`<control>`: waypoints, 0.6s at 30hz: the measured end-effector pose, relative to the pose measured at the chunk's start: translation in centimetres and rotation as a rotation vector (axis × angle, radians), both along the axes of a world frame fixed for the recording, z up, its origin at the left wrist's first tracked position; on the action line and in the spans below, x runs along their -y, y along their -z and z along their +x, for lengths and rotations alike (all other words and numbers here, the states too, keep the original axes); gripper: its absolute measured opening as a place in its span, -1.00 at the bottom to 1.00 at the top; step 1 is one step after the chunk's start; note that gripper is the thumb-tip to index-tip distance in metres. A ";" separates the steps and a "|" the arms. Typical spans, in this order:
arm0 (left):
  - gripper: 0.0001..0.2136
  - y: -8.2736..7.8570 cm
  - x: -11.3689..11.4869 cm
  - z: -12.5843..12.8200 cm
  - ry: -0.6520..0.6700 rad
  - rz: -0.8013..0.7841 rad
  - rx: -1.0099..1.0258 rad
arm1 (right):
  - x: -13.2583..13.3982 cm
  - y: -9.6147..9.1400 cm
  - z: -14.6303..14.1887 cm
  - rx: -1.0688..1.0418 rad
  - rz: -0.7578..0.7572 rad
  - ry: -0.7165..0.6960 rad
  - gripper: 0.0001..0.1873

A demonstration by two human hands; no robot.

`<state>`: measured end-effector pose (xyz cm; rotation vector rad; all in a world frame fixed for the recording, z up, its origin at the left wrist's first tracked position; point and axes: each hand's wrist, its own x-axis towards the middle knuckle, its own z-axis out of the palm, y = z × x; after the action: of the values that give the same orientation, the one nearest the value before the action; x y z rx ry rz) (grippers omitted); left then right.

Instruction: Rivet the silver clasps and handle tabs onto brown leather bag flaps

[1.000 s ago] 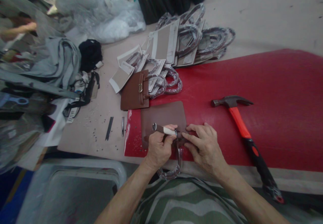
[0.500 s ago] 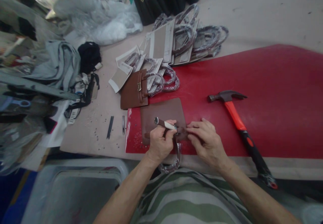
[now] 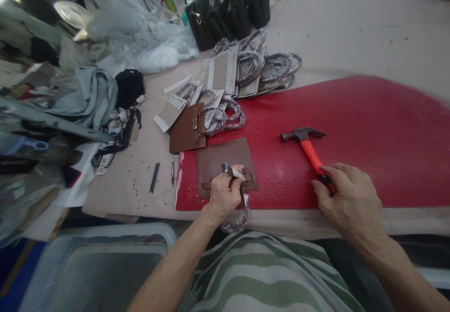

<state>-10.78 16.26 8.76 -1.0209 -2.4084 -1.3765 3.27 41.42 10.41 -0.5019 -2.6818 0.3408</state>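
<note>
My left hand (image 3: 224, 194) is closed around a metal punch tool (image 3: 230, 171) with a white grip, its tip set on a brown strap across a flat brown leather panel (image 3: 225, 158). The panel lies on a red mat (image 3: 351, 129) near the table's front edge. A plastic-wrapped bag handle (image 3: 236, 222) hangs below that hand over the edge. Over on the right, my right hand (image 3: 348, 201) covers the black grip of a hammer (image 3: 304, 143) with an orange shaft, fingers curled on it. The hammer lies on the red mat with its head pointing away.
A finished brown bag flap (image 3: 188, 129) with a gold clasp lies beside card pieces and several wrapped handles (image 3: 246, 68). Black handbags (image 3: 228, 7) stand at the back. Clothes and plastic bags pile up at the left. Two thin dark tools (image 3: 154, 177) rest on the beige board. A grey bin (image 3: 98, 260) sits below.
My right hand left the strap and moved right onto the hammer's handle. My left hand stayed on the punch over the brown panel. The camera view shifted slightly.
</note>
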 end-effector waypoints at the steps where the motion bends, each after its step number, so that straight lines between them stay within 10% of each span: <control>1: -0.88 0.0 0.0 0.0 0.000 -0.005 -0.010 | -0.3 0.1 0.2 0.064 0.012 0.022 -0.65; 7: -0.84 0.0 -0.2 0.1 0.030 -0.011 0.005 | -0.9 -0.4 -0.4 0.237 -0.321 0.166 -0.69; 13: -0.81 0.1 -0.6 0.5 0.018 -0.071 0.029 | 0.5 -3.1 -2.0 0.237 -1.618 0.138 -0.69; 15: -0.81 0.1 -0.7 0.6 -0.004 -0.069 0.071 | 1.3 -4.1 -2.0 0.181 -1.708 0.157 -0.68; 18: -0.81 0.2 -0.8 0.7 -0.018 -0.054 0.114 | 2.4 -6.4 -1.3 0.124 -1.438 0.134 -0.57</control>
<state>-10.13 17.10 8.53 -0.9554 -2.5428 -1.4080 1.99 39.04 16.77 -1.0424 -2.0230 2.2196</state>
